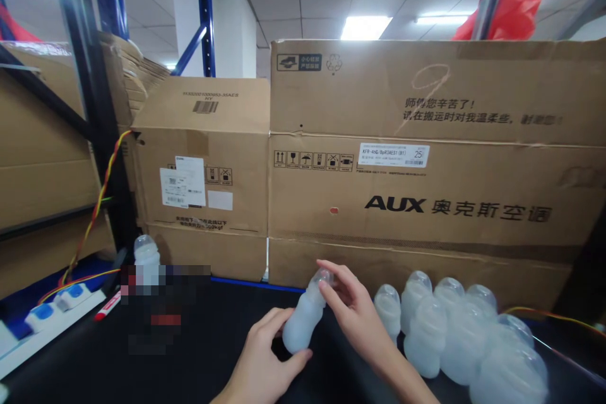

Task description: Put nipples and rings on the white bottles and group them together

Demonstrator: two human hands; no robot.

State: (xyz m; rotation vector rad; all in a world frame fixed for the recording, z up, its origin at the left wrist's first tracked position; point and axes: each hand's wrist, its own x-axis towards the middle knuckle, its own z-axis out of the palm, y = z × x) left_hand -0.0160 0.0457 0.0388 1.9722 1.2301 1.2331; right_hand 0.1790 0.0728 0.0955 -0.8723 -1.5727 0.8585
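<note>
A translucent baby bottle [303, 323] with a clear dome cap [323, 276] is tilted to the right between my two hands, above the black table surface. My left hand [269, 350] grips the lower body, thumb in front and fingers behind. Around the cap at the top, my right hand [353, 309] has its thumb and fingers closed. Several similar bottles [426, 334] stand together to the right of my right hand. One more bottle [147, 259] stands at the far left, partly covered by a blurred patch.
Large cardboard boxes [326, 259] form a wall behind the black table [213, 322]. On the left lie a red-and-white marker [108, 306] and a white power strip [52, 331] with blue-marked plugs. A twisted red and yellow wire [101, 192] runs down by the dark rack post [101, 107].
</note>
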